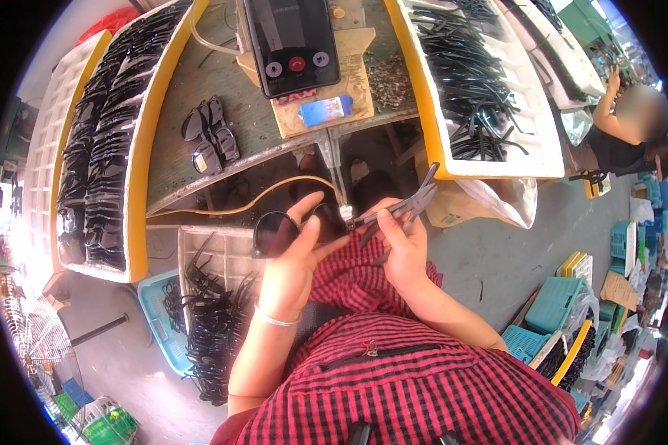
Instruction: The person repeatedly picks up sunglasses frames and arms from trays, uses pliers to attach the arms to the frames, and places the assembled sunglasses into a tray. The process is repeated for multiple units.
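My left hand [298, 248] is closed around a pair of dark sunglasses [274, 233], its thumb and fingers spread across the lenses. A dark pair of pliers [421, 202] lies in my right hand [406, 248], pinched under the thumb with the handles or jaws pointing up and right. Between the hands, a thin dark piece [364, 220] reaches from the right fingers to the right-hand side of the sunglasses; whether it is a temple arm or part of the pliers I cannot tell. On the bench beyond my left hand rest several loose sunglasses [214, 136].
A phone [293, 41] stands at the workbench's middle above a blue box [325, 110]. Left, a yellow-edged tray [137, 170] holds rows of sunglasses. Right, another tray [423, 111] holds dark temple arms. Dark parts [215, 326] fill a low white tray. A co-worker [620, 133] is far right.
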Motion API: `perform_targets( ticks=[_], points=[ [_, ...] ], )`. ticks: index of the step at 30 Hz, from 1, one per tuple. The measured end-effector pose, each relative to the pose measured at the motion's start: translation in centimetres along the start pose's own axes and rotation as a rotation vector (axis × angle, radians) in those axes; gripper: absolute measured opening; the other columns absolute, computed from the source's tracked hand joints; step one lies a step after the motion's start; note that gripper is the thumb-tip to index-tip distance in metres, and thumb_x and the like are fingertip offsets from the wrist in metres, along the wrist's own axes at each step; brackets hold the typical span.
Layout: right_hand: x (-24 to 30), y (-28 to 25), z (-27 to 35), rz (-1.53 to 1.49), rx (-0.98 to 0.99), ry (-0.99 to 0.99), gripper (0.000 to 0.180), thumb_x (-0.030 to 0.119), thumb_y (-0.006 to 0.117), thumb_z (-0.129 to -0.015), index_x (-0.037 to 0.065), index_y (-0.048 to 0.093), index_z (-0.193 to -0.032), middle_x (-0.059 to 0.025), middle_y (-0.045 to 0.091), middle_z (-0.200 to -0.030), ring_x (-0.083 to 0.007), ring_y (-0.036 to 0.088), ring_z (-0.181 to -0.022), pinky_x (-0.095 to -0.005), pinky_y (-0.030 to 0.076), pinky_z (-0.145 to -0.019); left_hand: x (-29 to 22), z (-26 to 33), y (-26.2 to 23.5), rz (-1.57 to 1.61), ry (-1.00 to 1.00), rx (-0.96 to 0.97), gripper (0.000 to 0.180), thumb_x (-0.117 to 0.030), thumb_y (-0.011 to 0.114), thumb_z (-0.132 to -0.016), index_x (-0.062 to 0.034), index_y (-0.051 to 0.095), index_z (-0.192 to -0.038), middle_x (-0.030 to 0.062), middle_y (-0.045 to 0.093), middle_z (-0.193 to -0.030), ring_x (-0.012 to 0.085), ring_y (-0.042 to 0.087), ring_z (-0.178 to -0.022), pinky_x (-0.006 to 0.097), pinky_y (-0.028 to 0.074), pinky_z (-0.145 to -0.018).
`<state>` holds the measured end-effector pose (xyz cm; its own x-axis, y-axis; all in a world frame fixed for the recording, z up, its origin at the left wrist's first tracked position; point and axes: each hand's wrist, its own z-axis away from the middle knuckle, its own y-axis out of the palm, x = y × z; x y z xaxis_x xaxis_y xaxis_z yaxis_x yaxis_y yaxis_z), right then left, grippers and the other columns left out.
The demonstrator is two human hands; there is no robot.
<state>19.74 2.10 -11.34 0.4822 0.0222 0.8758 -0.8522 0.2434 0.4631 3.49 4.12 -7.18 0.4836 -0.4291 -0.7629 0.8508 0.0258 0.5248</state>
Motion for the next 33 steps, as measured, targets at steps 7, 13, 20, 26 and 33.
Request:
perform_targets(
  ticks=[7, 13, 20, 26, 33],
  points=[
    [-0.1, 0.0, -0.1, -0.045, -0.011, 0.02, 0.018, 0.014, 0.058, -0.097, 0.001, 0.056, -0.109, -0.0099, 0.064, -0.097, -0.0184, 0.063, -0.086, -0.0298, 0.05, -0.079, -0.1, 0.0, 0.0, 0.005, -0.01, 0.004, 0.038, -0.013, 0.043, -0.101, -0.0008, 0.045, -0.137, 0.0141, 0.059, -0.122, 0.0238, 0.06, -0.111, 0.046, 0.051, -0.096],
    [-0.1, -0.2, -0.1, -0.072, -0.011, 0.041, 0.018, 0.013, 0.058, -0.097, 0.0, 0.056, -0.11, -0.0101, 0.064, -0.096, -0.0188, 0.064, -0.086, -0.0307, 0.051, -0.08, -0.1, 0.0, 0.0, 0.017, -0.013, 0.004, 0.038, -0.013, 0.043, -0.101, 0.0001, 0.046, -0.136, 0.0144, 0.06, -0.12, 0.0236, 0.061, -0.109, 0.046, 0.052, -0.095],
    [0.1, -0.5, -0.3, -0.055, -0.013, 0.054, 0.018, 0.011, 0.058, -0.096, 0.0, 0.056, -0.11, -0.0097, 0.064, -0.095, -0.0187, 0.064, -0.085, -0.0305, 0.052, -0.078, 0.1, -0.2, -0.1, 0.061, -0.036, 0.012, 0.039, -0.014, 0.044, -0.1, 0.0033, 0.046, -0.135, 0.0159, 0.058, -0.122, 0.0252, 0.06, -0.11, 0.045, 0.052, -0.095],
    [-0.2, -0.6, 0.7, -0.104, -0.029, 0.189, 0.014, 0.011, 0.054, -0.097, 0.001, 0.054, -0.107, -0.0119, 0.063, -0.095, -0.022, 0.065, -0.087, -0.0356, 0.054, -0.079, 0.7, 0.9, -1.0, 0.132, -0.06, 0.018, 0.042, -0.017, 0.047, -0.1, 0.0034, 0.044, -0.137, 0.0184, 0.057, -0.123, 0.0278, 0.06, -0.111, 0.045, 0.052, -0.095],
    [4.9, 0.9, 3.6, -0.306, 0.131, 0.437, 0.018, 0.014, 0.054, -0.098, 0.0, 0.054, -0.109, -0.0119, 0.064, -0.096, -0.0217, 0.065, -0.087, -0.0344, 0.054, -0.079, -0.2, 6.6, -1.0, 0.265, -0.039, 0.144, 0.058, -0.031, 0.052, -0.097, 0.0015, 0.036, -0.142, 0.0276, 0.05, -0.134, 0.0342, 0.055, -0.121, 0.045, 0.05, -0.099]
  ],
)
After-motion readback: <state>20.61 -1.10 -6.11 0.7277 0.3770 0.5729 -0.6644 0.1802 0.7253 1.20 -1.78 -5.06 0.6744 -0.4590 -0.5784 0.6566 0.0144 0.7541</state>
